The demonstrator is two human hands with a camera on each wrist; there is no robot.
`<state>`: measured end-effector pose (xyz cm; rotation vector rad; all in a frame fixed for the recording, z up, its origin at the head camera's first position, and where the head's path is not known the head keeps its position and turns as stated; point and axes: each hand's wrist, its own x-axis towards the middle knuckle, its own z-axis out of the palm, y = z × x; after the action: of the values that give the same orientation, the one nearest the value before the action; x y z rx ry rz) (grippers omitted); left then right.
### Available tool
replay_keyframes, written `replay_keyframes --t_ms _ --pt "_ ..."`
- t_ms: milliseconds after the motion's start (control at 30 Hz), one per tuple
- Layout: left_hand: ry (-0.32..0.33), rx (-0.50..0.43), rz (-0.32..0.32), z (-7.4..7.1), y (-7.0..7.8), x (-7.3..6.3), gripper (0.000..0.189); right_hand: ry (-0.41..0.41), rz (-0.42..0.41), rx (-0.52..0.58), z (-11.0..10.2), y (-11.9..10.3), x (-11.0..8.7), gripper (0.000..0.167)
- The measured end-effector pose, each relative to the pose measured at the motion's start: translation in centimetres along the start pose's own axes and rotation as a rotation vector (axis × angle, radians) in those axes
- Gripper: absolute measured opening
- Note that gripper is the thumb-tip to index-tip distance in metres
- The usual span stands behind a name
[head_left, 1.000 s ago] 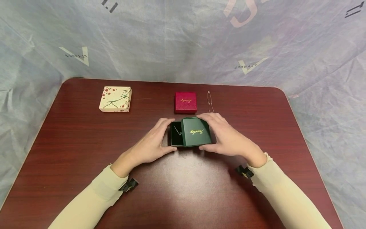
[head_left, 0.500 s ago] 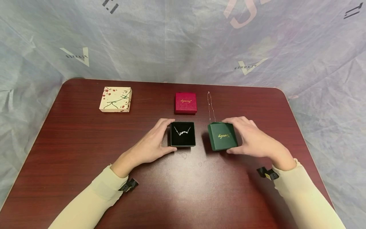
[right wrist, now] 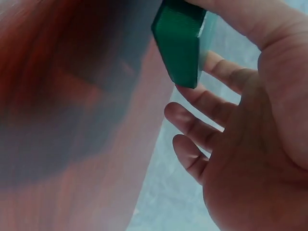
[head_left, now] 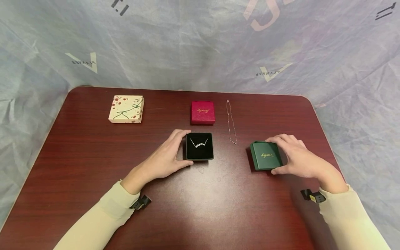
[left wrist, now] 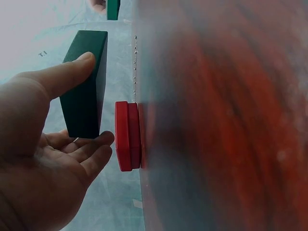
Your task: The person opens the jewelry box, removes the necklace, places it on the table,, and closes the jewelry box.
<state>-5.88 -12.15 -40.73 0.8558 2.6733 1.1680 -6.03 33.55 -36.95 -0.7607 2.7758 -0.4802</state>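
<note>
My left hand (head_left: 163,157) grips the open green jewelry box base (left wrist: 82,108) between thumb and fingers, from its left side. In the head view the base shows a black lining (head_left: 200,153), on which a silver necklace (head_left: 199,144) lies in a V. Off to the right, my right hand (head_left: 300,158) pinches the green box lid (head_left: 266,155) by its near and far edges. Gold lettering marks the lid's top. The right wrist view shows thumb and fingertips on the lid (right wrist: 182,45), with the other fingers spread below it.
A closed red jewelry box (head_left: 202,111) sits behind the green base. A thin chain necklace (head_left: 230,121) lies to its right. At the back left is a cream floral box (head_left: 126,108). A grey cloth (head_left: 181,45) hangs behind the brown table (head_left: 200,205).
The green lid has come off the base and moved right with my right hand, uncovering the silver necklace. The whole chain necklace now shows. My left hand and the base stay in place.
</note>
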Motion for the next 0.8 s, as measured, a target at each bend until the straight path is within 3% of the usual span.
replay_keyframes --t_ms 333,800 --pt "0.001 -0.002 -0.007 0.1 0.0 0.0 0.097 -0.047 0.050 -0.008 0.6 1.9 -1.4 0.101" --pt "0.001 -0.015 -0.017 0.1 -0.2 0.1 0.097 -0.058 0.046 -0.008 1.7 2.6 -1.2 0.106"
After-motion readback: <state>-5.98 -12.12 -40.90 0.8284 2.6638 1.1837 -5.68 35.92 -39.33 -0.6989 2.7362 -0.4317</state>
